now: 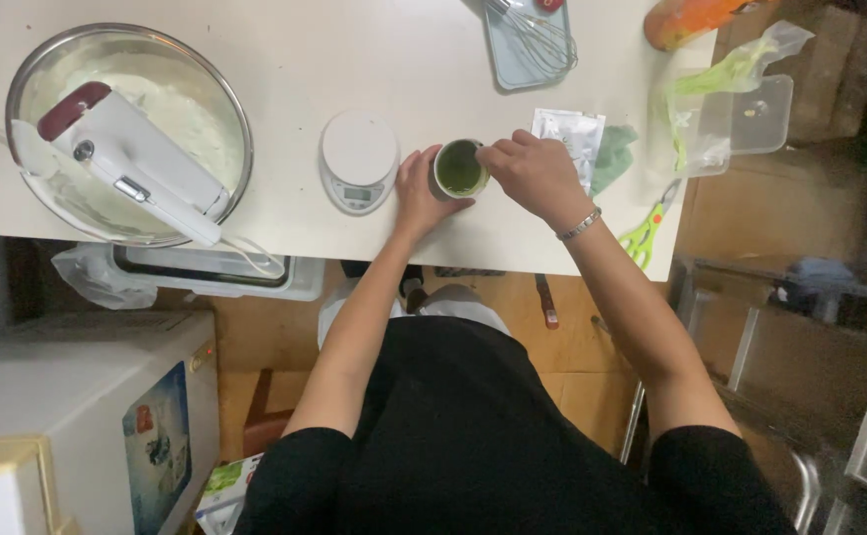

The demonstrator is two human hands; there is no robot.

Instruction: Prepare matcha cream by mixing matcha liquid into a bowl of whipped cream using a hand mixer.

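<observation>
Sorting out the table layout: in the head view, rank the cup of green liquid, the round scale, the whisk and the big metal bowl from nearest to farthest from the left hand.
From the left hand:
1. Cup of green liquid, touching it on its right.
2. Round scale, just left.
3. Whisk, on the tray at the table's far edge.
4. Big metal bowl, far left.

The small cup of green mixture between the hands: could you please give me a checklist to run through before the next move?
1. Cup upright on the white table: ok.
2. Left hand steadying the cup's side: ok.
3. Right hand at the cup's rim; what its fingers pinch: cannot tell.
4. Kitchen scale beside the cup, apart from it: ok.
5. Green scissors lie at the table edge: not ok.
6. Hand mixer rests across the cream bowl, cord trailing off the table: not ok.
</observation>
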